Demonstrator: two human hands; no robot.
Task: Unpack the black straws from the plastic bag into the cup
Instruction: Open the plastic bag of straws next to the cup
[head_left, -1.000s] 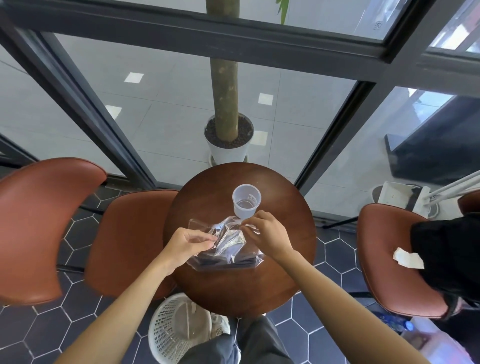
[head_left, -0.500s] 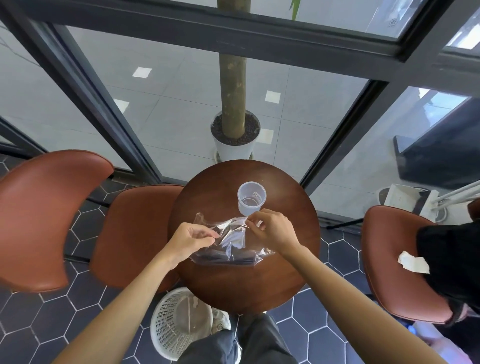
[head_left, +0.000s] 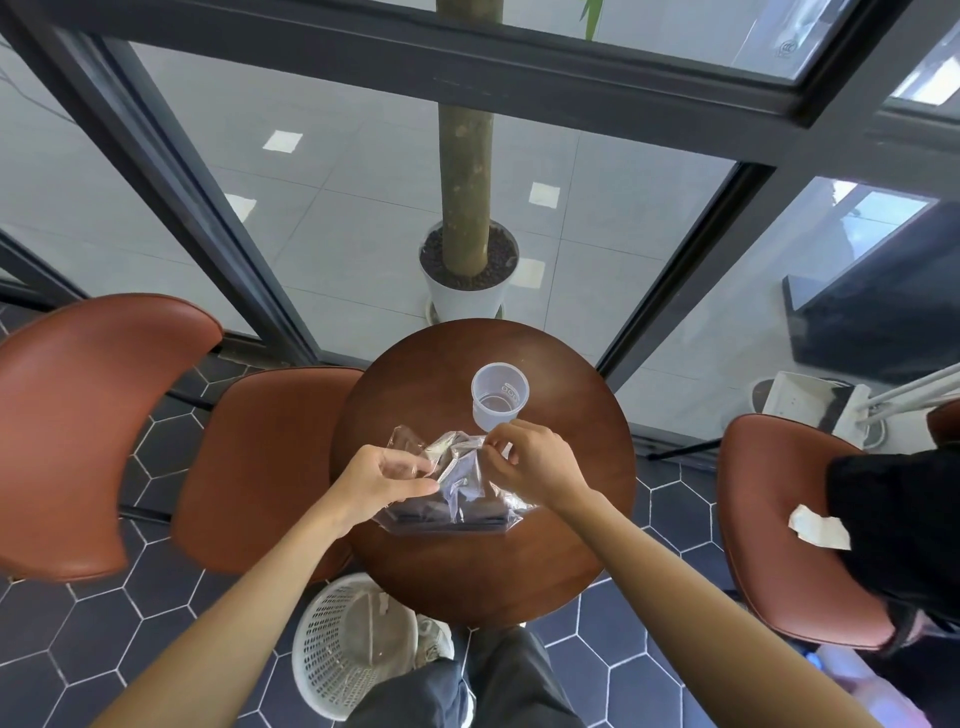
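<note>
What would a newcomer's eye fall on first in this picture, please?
Two hands meet at the centre of the round wooden table: the left hand and right hand pinch the top of a clear plastic bag with black straws inside. Just beyond stands an empty cup.

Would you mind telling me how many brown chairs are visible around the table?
3, and a fourth may peek in at the right edge: far-left chair, chair beside the table's left, right chair.

Left hand (head_left: 382, 480), right hand (head_left: 532, 465): pinching grip.
</note>
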